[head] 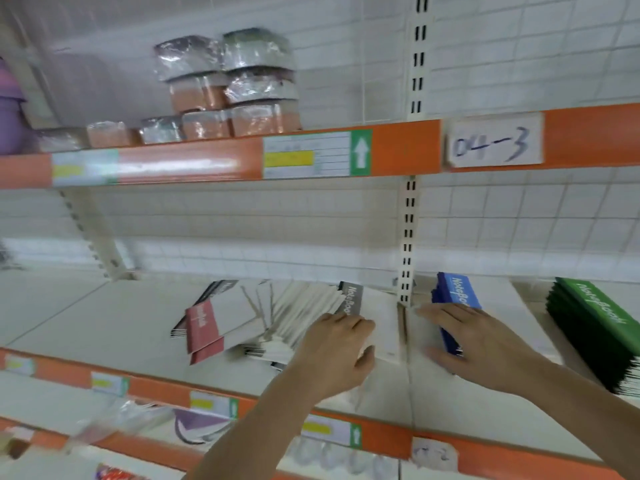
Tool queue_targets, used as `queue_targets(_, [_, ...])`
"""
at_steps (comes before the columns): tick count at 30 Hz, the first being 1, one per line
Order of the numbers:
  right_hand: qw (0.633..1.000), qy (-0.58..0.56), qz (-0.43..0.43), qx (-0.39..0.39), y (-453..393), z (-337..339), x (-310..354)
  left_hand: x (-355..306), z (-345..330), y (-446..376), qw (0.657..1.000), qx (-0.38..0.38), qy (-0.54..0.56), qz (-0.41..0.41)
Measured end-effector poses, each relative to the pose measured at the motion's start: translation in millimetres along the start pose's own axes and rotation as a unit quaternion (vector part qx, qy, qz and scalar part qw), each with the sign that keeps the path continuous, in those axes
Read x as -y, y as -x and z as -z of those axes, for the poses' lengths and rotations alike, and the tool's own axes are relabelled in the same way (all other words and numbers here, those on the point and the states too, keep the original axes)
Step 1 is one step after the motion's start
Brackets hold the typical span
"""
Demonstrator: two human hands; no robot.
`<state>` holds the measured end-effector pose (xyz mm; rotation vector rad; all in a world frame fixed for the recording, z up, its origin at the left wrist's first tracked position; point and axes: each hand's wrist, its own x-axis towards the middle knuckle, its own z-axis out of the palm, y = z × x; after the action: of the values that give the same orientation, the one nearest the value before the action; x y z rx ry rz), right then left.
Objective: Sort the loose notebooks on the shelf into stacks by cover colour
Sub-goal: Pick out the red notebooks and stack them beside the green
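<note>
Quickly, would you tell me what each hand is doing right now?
Left hand: grips a white-backed notebook.
Right hand: open, fingers resting on the blue notebook stack.

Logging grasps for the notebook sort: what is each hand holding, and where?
Left hand grips a white-covered notebook at its near left edge. Right hand rests on the blue stack; grip unclear.

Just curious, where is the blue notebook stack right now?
In the head view, the blue notebook stack sits right of the shelf upright, under the right hand.
</note>
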<state>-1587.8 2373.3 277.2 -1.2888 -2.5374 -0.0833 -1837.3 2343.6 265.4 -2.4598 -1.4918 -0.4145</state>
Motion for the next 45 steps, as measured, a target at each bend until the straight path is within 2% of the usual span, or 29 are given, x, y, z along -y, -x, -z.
queue_targets(9, [0.995, -0.018, 0.071, 0.062, -93.4, -51.7, 111.2, 130.6, 14.2, 82.7, 0.996, 0.033, -0.024, 0.076])
queue_targets(14, [0.991, -0.03, 0.097, 0.086, -126.1, -78.1, 146.6, 176.5, 14.9, 111.2, 0.99, 0.064, -0.048, 0.116])
queue_targets(18, [0.989, -0.037, 0.115, 0.091, -147.9, -93.8, 165.1, 201.5, 2.9, 121.5, 0.975, 0.117, -0.052, 0.182])
queue_targets(21, [0.987, -0.042, 0.12, 0.098, -161.1, -104.1, 173.1, 215.4, -8.9, 127.7, 0.948, 0.208, -0.03, 0.237])
queue_targets(23, [0.986, -0.038, 0.126, 0.106, -167.5, -109.0, 178.7, 220.4, -15.5, 130.3, 0.938, 0.224, -0.004, 0.263])
queue_targets(29, [0.984, -0.027, 0.14, 0.109, -184.5, -117.9, 187.9, 223.2, -25.0, 136.8, 0.944, 0.189, 0.028, 0.269])
queue_targets(32, [0.984, -0.02, 0.137, 0.108, -190.3, -124.5, 194.6, 225.3, -29.8, 145.7, 0.953, 0.13, 0.016, 0.272])
queue_targets(35, [0.986, -0.015, 0.128, 0.108, -198.1, -131.3, 205.7, 229.0, -32.9, 156.3, 0.969, 0.017, 0.039, 0.242])
queue_targets(40, [0.984, 0.002, 0.099, 0.145, -208.6, -143.2, 224.0, 236.5, -30.5, 167.6, 0.982, 0.018, 0.031, 0.186])
queue_targets(45, [0.986, -0.013, 0.097, 0.136, -218.8, -142.2, 238.4, 246.2, -23.1, 188.8, 0.985, 0.027, 0.022, 0.17])
